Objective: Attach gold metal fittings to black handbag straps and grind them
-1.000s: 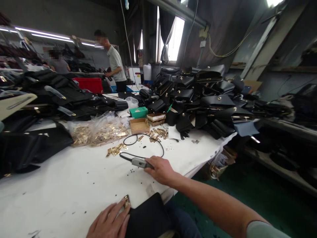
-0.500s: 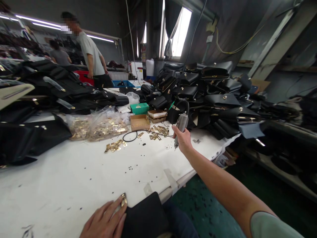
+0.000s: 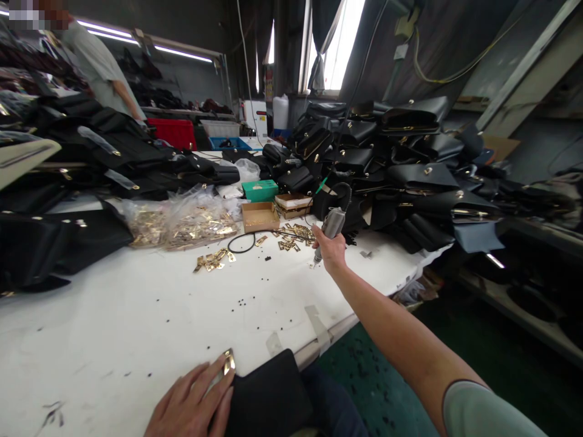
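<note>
Head view. An open brown cardboard box (image 3: 260, 220), standing on the white-topped table (image 3: 113, 321), is serving as the landmark. Right of the box and nearer the wearer, the right hand (image 3: 331, 250) is grasping a grey cylindrical handheld power tool (image 3: 335, 221), its fingers closing around the body. The tip is pointing down toward the table; contact is not showing clearly. The left hand (image 3: 189, 402) is resting well apart from the box, on its near side. Its fingers are extending over a flat black leather-like piece (image 3: 269, 393) and touching a shiny gold metal plate (image 3: 229, 362); whether they are pinching or only pressing cannot be told. Loose gold plates (image 3: 294, 238) are lying just right of the box; a smaller gold heap (image 3: 213, 260) is lying to its left, nearer the wearer.

Handling, as judged: the tool is probably carrying moderate weight in a rigid casing; take hold at mid-body, keeping fingers clear of the tip. The gold plate is likely offering a light, stiff, slippery, easily scratched surface; hold it by the edges. The black piece is seeming pliable yet firm; steady it flat beside the plate.
</note>
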A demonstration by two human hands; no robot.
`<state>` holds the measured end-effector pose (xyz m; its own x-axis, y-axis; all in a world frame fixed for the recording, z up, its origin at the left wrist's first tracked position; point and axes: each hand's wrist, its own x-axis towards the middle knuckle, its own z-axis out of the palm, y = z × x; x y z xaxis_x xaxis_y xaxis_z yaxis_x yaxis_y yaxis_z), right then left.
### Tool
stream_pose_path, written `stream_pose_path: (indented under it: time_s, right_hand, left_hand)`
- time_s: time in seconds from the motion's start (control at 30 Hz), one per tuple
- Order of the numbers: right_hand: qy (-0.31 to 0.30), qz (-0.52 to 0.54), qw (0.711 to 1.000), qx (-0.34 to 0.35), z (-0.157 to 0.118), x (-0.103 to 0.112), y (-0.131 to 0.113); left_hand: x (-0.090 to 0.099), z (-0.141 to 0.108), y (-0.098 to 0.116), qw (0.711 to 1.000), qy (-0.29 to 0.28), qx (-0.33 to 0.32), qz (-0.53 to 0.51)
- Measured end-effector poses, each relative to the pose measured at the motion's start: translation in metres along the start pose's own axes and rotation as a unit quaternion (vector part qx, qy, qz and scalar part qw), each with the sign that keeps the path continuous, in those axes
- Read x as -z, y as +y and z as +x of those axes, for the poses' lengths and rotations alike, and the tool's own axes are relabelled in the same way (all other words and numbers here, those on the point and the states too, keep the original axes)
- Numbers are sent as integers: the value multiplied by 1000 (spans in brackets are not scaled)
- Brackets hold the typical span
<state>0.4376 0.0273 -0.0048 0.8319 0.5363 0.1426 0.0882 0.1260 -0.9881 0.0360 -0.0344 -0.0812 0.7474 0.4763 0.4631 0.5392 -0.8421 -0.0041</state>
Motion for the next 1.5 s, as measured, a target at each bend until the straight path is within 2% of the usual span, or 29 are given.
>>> stream_pose_path:
  time_s: [0.17,0.33,0.43,0.57,0.7,0.83,1.0,1.5]
  right_hand:
    - [4,-9,1000,-6,-1,2,0]
    - [-26,67,997,-14,-21,-2,-19]
    - [-65,156,983,-69,-53,-12,-34]
    - [-140,256,938,-186,-112,-29,-44]
    - [-188,263,904,-278,-165,-47,-39]
    - [-205,245,897,-307,-196,-62,-31]
    - [-203,241,895,-315,-206,-70,-29]
    - [-202,227,901,-309,-208,-69,-22]
  left_hand:
    - [3,2,2,1000,-4,-4,-1]
    - [16,11,13,1000,-2,22,0]
    - [27,17,25,997,-21,66,-17]
    - [40,24,38,987,-75,130,-56]
    - [46,24,44,976,-91,176,-92]
    - [48,22,46,970,-98,188,-117]
    - [51,22,45,968,-110,189,-124]
    - [50,23,44,967,-117,197,-114]
